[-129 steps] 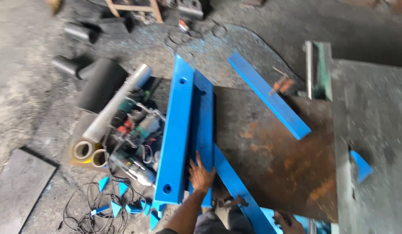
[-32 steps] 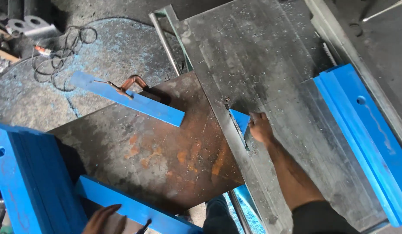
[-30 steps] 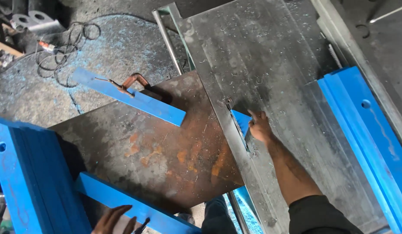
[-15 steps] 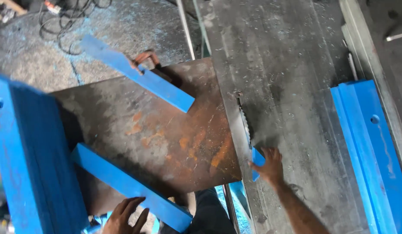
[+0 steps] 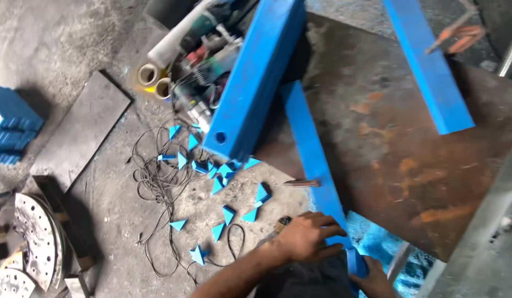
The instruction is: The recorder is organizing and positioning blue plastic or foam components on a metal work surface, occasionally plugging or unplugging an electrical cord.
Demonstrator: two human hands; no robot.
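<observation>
Two hands meet at the near end of a long blue steel bar [image 5: 311, 160], which lies flat along the left edge of a rusty brown steel plate [image 5: 399, 143]. The left hand [image 5: 308, 237] rests on top of the bar's end with the fingers spread and curled over it, so it presses or grips the bar there. The right hand [image 5: 375, 278] is low at the bottom edge of the view and is closed around a small blue piece [image 5: 355, 262], which stands just beside the bar's end; whether it touches the bar I cannot tell. One big blue beam [image 5: 256, 77] lies tilted just beside the bar, its near end with a round hole hanging over the floor. Another blue bar [image 5: 427, 60] lies well apart on the far part of the plate, with a rusty clamp [image 5: 457, 36] at it. On the grey floor [image 5: 74, 49], many small blue triangle pieces [image 5: 223, 176] are scattered among thin black cables [image 5: 154, 182]. Farther left lie a dark flat plate [image 5: 82, 129], two tape rolls [image 5: 154, 80] and a stack of blue blocks [image 5: 10, 124].
</observation>
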